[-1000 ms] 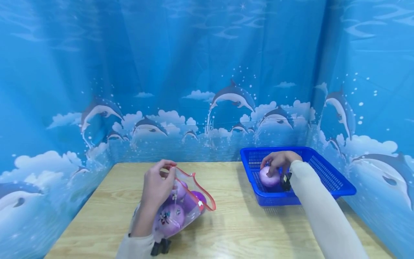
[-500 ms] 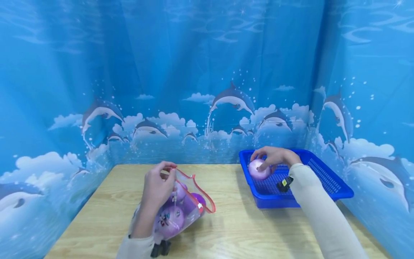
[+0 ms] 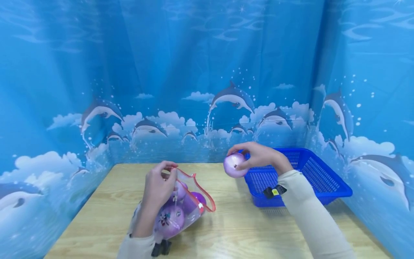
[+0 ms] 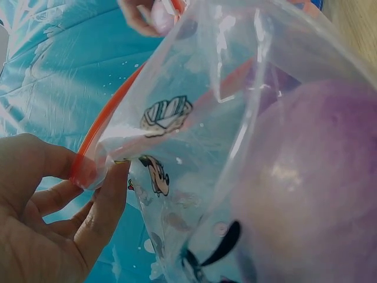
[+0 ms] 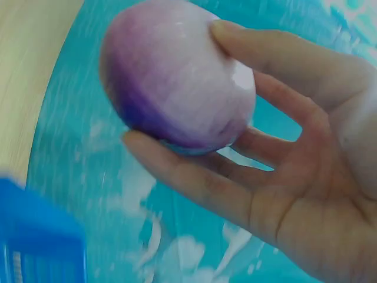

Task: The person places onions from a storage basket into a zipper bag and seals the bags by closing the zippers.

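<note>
My left hand [image 3: 159, 186] pinches the red-edged rim of a clear zip bag [image 4: 177, 200] with cartoon prints, holding its mouth open to the right. Several purple onions [image 3: 171, 218] lie inside the bag, seen through the plastic. My right hand [image 3: 258, 156] grips another onion [image 5: 177, 76], pale purple with a darker side, its thumb and fingers around it. This onion is in the air just past the left rim of the blue basket [image 3: 258, 201]. In the left wrist view, the right hand and its onion show partly at the top, beyond the bag.
The blue mesh basket stands at the right of the wooden table [image 3: 223, 233]. A blue curtain [image 3: 181, 72] printed with dolphins hangs behind the table and along its sides. Black camera mounts [image 3: 275, 191] sit at the wrists.
My right hand has lifted the onion out of the blue basket and carried it left, past the rim. The left hand and the zip bag have stayed almost still.
</note>
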Demonstrator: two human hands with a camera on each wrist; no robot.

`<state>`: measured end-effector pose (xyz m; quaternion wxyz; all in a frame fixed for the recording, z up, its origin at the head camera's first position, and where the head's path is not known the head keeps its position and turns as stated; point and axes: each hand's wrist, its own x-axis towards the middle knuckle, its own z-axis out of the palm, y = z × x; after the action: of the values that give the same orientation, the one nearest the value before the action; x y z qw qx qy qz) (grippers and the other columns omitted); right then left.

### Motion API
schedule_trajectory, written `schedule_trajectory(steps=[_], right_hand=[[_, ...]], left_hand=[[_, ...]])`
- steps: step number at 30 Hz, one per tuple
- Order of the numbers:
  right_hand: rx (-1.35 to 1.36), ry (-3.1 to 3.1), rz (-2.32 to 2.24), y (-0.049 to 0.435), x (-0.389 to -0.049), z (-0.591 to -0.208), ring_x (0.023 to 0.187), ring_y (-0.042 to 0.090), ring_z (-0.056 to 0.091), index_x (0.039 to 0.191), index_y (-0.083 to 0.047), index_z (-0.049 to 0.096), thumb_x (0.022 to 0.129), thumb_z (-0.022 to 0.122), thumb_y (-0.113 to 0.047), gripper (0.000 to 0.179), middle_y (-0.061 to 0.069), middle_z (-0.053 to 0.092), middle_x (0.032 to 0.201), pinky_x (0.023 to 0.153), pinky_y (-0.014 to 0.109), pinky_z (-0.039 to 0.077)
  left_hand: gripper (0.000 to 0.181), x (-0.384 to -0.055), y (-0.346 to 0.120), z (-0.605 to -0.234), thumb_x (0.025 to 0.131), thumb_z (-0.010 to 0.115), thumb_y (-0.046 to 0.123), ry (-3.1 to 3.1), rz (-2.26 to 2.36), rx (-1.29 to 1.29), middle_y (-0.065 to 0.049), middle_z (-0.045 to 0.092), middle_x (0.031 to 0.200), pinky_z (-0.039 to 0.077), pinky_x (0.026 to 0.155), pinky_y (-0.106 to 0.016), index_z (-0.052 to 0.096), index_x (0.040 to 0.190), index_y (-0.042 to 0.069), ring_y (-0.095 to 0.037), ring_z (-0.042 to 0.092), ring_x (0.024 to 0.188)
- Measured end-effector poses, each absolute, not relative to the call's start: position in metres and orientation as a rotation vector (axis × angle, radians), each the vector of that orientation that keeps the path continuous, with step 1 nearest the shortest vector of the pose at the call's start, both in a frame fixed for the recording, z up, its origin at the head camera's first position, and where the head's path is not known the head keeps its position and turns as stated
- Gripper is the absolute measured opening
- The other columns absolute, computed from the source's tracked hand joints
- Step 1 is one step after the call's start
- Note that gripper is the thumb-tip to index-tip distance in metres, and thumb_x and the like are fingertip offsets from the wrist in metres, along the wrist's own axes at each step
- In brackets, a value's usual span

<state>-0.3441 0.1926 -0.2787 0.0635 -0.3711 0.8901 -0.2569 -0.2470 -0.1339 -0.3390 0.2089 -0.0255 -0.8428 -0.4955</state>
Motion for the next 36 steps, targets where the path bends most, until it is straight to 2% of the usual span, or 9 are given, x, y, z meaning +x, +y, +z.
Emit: schedule_trajectory(steps=[6, 12, 19, 23, 30, 36], right_hand=[[-1.279, 2.611, -0.891, 0.158, -0.320, -0.284, 0.117, 0.027, 0.062, 0.135, -0.018, 0.064, 0.091, 0.079, -0.023, 0.047, 0.007, 0.066, 0.134, 0.090, 0.036, 0.062], [-1.413, 2.515, -0.923, 0.126, -0.308, -0.297, 0.119, 0.026, 0.063, 0.135, -0.015, 0.064, 0.091, 0.078, -0.019, 0.046, 0.006, 0.066, 0.134, 0.083, 0.027, 0.064], [-1.374, 2.532, -0.971, 0.094, -0.297, -0.316, 0.119, 0.027, 0.065, 0.138, -0.011, 0.059, 0.091, 0.079, -0.021, 0.052, 0.009, 0.066, 0.133, 0.078, 0.019, 0.063], [-1.339, 2.618, -1.012, 0.083, -0.294, -0.326, 0.117, 0.024, 0.066, 0.135, -0.011, 0.058, 0.090, 0.081, -0.024, 0.052, 0.008, 0.067, 0.129, 0.078, 0.016, 0.061], [-1.397, 2.585, -1.142, 0.075, -0.289, -0.339, 0.116, 0.029, 0.069, 0.127, -0.006, 0.066, 0.091, 0.076, -0.006, 0.037, 0.013, 0.062, 0.126, 0.078, 0.016, 0.062], [-1.484, 2.538, -1.082, 0.073, -0.289, -0.342, 0.110, 0.027, 0.072, 0.120, -0.004, 0.070, 0.094, 0.068, 0.004, 0.027, 0.015, 0.073, 0.118, 0.081, 0.014, 0.061]], left_hand=[[0.021, -0.247, -0.133, -0.339, 0.099, 0.060, 0.010, -2.349, -1.384, -0.059, -0.016, 0.070, 0.112, 0.059, 0.051, -0.023, 0.070, 0.117, 0.007, -0.023, 0.070, 0.073], [0.021, -0.247, -0.133, -0.339, 0.098, 0.061, 0.009, -2.344, -1.389, -0.073, -0.016, 0.070, 0.110, 0.059, 0.050, -0.023, 0.070, 0.116, 0.006, -0.018, 0.068, 0.070], [0.020, -0.248, -0.131, -0.340, 0.098, 0.061, 0.009, -2.334, -1.365, -0.092, -0.015, 0.071, 0.108, 0.058, 0.051, -0.022, 0.072, 0.113, 0.006, -0.017, 0.069, 0.070], [0.020, -0.248, -0.132, -0.340, 0.098, 0.060, 0.009, -2.331, -1.342, -0.081, -0.015, 0.072, 0.108, 0.058, 0.051, -0.022, 0.072, 0.113, 0.007, -0.019, 0.071, 0.073], [0.018, -0.247, -0.134, -0.338, 0.098, 0.061, 0.011, -2.328, -1.296, -0.077, -0.013, 0.074, 0.106, 0.058, 0.054, -0.022, 0.073, 0.112, 0.008, -0.022, 0.073, 0.078], [0.017, -0.247, -0.134, -0.338, 0.097, 0.063, 0.009, -2.304, -1.285, -0.096, -0.013, 0.075, 0.104, 0.055, 0.057, -0.020, 0.074, 0.109, 0.008, -0.021, 0.072, 0.076]])
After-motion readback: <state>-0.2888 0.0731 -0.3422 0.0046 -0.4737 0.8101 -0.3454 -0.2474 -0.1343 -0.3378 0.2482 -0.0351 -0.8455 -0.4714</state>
